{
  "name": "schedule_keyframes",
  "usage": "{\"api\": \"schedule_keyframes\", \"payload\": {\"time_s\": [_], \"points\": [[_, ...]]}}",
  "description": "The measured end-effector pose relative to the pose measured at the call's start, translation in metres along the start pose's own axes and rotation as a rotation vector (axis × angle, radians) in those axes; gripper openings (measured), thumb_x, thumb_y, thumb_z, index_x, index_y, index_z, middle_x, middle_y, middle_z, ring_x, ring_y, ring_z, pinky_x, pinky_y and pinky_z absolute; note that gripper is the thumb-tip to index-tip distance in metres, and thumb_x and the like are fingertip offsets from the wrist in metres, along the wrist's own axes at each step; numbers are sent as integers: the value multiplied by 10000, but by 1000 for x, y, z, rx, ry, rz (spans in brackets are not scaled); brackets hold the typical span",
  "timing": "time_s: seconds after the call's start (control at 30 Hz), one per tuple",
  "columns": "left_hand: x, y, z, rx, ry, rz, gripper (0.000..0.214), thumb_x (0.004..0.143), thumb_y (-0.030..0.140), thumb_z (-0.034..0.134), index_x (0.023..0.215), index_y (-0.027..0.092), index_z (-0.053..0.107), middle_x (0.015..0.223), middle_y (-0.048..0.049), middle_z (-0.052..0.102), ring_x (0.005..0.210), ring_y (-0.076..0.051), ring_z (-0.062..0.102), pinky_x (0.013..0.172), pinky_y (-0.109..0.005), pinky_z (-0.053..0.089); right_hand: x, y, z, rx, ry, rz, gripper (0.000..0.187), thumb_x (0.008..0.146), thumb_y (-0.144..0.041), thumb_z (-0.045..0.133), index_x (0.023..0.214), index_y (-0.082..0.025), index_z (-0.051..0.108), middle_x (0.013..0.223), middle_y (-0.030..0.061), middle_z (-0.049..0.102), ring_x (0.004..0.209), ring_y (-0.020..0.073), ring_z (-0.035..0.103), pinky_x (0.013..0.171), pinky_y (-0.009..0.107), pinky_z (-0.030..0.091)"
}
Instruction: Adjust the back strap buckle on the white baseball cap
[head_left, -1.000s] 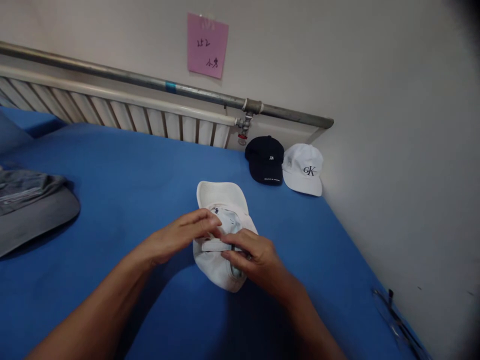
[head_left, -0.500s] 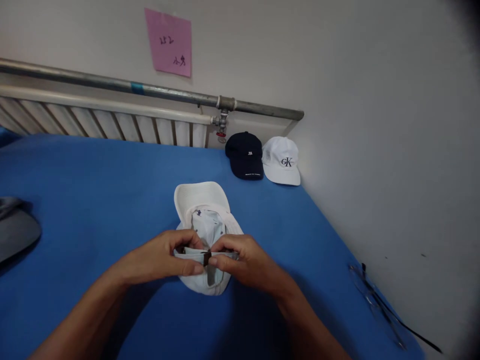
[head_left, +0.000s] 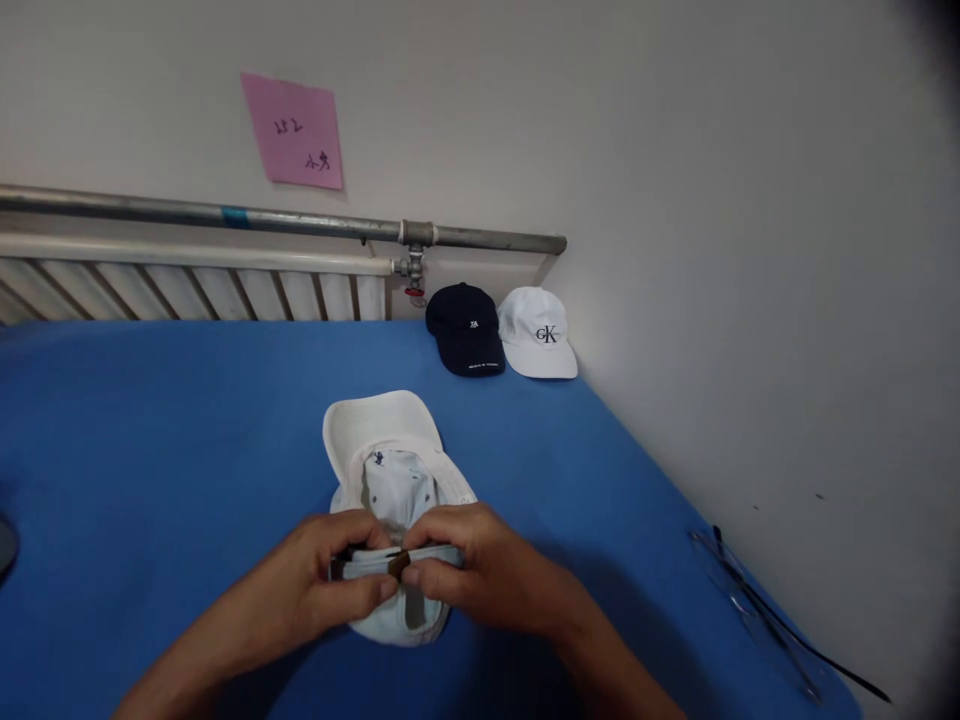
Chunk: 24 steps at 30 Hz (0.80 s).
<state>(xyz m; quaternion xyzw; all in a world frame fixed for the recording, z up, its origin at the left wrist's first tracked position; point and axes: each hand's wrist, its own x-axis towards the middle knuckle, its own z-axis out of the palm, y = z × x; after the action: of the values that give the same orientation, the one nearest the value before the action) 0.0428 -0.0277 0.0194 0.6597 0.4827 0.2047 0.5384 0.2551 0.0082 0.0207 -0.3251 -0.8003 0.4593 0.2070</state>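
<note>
Indoor room of unclear kind, with radiator and pipe

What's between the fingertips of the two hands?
In the head view, a small brown piece on the pale cap's strap lies between the left hand and the right hand.

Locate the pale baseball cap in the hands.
In the head view, the pale baseball cap sits low and left of centre, gripped by the left hand and right hand, nearer the camera than the dark baseball cap.
</note>
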Motion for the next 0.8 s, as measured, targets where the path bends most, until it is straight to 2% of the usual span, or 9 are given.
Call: {"api": "schedule_keyframes", "payload": {"time_s": [0.17, 0.4, 0.67, 0.8], "points": [[0, -1, 0, -4, 23, 41, 207, 845, 366, 608, 800, 164, 615, 699, 21, 546, 636, -107, 455, 573, -218, 362, 0, 0, -1, 25, -35, -18, 107, 839, -251, 635, 857, -172, 704, 767, 1, 656, 713, 122, 587, 658, 221, 426], [1, 0, -1, 55, 38, 80, 229, 863, 376, 585, 789, 165, 633, 714, 12, 561, 645, -112, 481, 584, -221, 369, 1, 5, -2, 108, -64, 25, 131, 854, -270, 623, 857, -162, 695, 752, -3, 644, 713, 120, 581, 647, 218, 416], [2, 1, 2, 62, 67, 120, 238, 883, 361, 544, 764, 168, 619, 727, -3, 607, 668, -127, 522, 619, -235, 395, 0, -1, -1, -7, -89, -68, 113, 888, -220, 540, 818, -160, 606, 750, -8, 573, 697, 113, 529, 645, 224, 383], [1, -1, -1, 52, 36, 113, 254, 889, 380, 555, 748, 172, 589, 733, 2, 593, 670, -123, 513, 624, -232, 398, 2, 0, 4, 8, -68, -61, 104, 865, -208, 554, 768, -169, 561, 724, -21, 539, 664, 106, 499, 622, 226, 358]]}}
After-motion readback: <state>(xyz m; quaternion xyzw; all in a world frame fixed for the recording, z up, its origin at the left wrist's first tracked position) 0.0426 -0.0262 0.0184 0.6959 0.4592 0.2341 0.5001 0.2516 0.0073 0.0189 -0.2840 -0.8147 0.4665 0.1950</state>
